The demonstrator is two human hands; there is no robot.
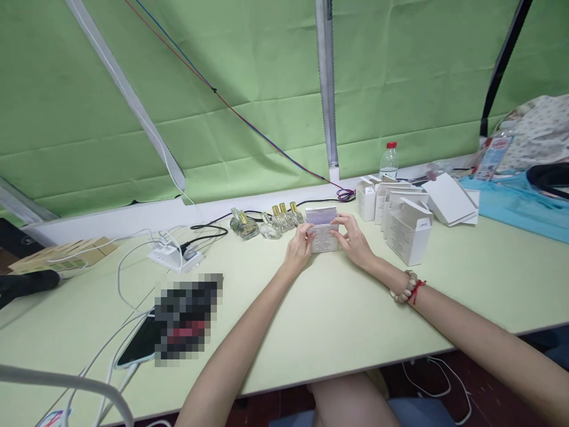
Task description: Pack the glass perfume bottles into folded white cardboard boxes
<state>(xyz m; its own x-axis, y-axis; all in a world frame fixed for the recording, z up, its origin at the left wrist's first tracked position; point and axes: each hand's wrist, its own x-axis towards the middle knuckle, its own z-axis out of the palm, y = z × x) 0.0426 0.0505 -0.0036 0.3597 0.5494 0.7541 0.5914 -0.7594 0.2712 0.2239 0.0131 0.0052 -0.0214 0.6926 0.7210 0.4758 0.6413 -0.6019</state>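
Observation:
Between my two hands stands a small white printed carton [324,239], with lavender showing at its upper part. My left hand [299,246] grips its left edge with bent fingers. On the opposite edge, my right hand [354,238] pinches the carton near the top with thumb and fingers. Just behind and left of the carton are several small glass perfume bottles [270,227] with gold tops. To the right stands a white printed box [409,236] with its top flap up, and several more white boxes [366,201] are lined up behind it.
Flat white cartons [451,200] lean behind the boxes. A red-capped water bottle [389,161] stands at the back. On the left are a white power strip [175,256] with cables, a phone [143,341] and a cardboard box [66,256]. A blue bag [511,201] lies far right.

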